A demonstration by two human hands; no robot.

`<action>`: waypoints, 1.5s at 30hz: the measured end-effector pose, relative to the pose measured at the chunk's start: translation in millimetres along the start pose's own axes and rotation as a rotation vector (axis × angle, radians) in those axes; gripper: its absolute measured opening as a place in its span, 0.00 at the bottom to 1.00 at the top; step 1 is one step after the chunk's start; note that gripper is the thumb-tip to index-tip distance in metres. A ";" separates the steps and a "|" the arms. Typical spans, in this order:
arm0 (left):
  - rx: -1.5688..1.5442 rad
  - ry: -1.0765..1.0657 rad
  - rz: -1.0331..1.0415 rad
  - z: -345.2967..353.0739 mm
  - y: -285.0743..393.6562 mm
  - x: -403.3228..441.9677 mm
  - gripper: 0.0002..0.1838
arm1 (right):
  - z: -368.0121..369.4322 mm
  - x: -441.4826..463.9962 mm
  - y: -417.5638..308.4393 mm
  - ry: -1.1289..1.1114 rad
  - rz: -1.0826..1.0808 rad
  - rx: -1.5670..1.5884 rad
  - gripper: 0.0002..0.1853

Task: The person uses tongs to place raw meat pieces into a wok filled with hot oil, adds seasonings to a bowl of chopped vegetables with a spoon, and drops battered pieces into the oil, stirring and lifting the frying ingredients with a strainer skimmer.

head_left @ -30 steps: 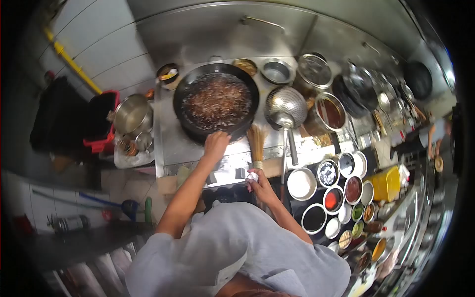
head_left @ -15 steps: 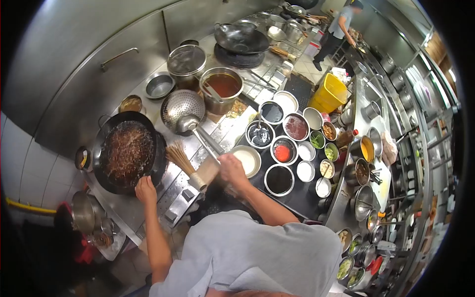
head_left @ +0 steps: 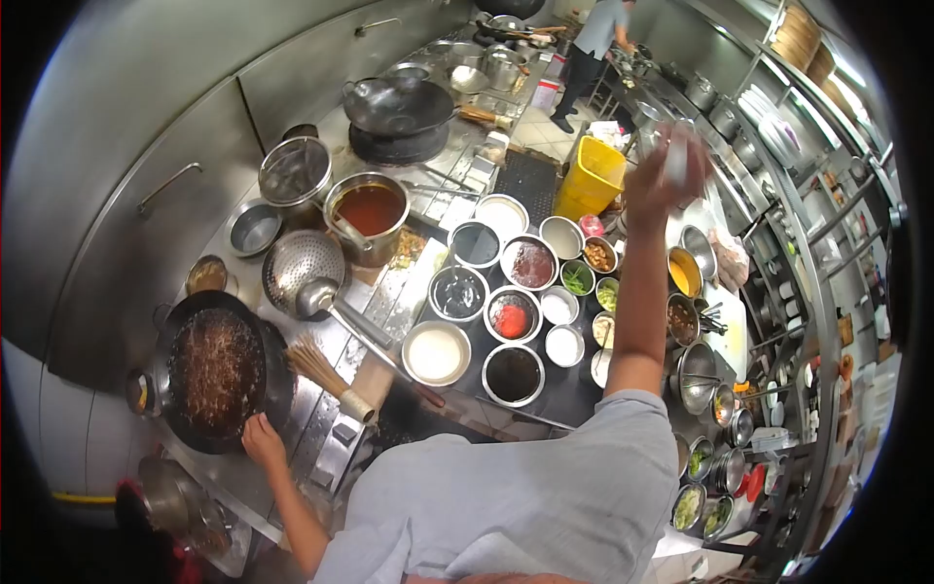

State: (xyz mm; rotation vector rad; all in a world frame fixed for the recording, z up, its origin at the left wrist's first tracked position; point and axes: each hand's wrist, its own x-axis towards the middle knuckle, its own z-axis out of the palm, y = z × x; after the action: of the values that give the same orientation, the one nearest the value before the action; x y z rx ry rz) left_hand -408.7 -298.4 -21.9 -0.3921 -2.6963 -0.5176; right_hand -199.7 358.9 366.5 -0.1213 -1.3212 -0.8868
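My left hand is closed at the near rim of a black wok. Dark, foaming brown food fills the wok's middle. Raised and stretched forward to the right, my right hand is smeared by motion near the yellow bin; a pale patch shows at its fingers, too blurred to name. A ladle rests with its bowl on a perforated strainer, and its handle runs toward me, untouched. Between the wok and the sauce pots lies a bamboo brush.
Several sauce and seasoning pots, including a white one, cover the counter ahead. A pot of reddish-brown liquid stands behind the strainer. Beyond are an empty wok, a yellow bin and another person. Shelving lines the right.
My right hand has let go of the ladle's handle and swung up and far to the right. The ladle now lies on the strainer. My left hand stays at the wok; the view has shifted right.
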 end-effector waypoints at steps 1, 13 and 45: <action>-0.011 0.002 0.008 1.7 4.2 2.9 0.14 | 48.7 -18.4 52.1 -0.172 0.253 0.070 0.25; -0.017 -0.058 -0.092 -10.0 10.2 1.1 0.12 | 2.9 -263.2 -172.7 -0.923 1.091 0.731 0.33; -0.161 -0.056 -0.163 -22.8 3.6 4.1 0.10 | 101.2 -189.8 -415.5 -1.669 2.214 1.357 0.23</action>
State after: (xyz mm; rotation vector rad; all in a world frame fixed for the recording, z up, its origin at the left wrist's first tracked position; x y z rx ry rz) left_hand -404.3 -303.5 0.5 -0.2331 -2.7637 -0.7847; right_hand -533.1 226.0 66.3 -1.0462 -1.6552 2.4362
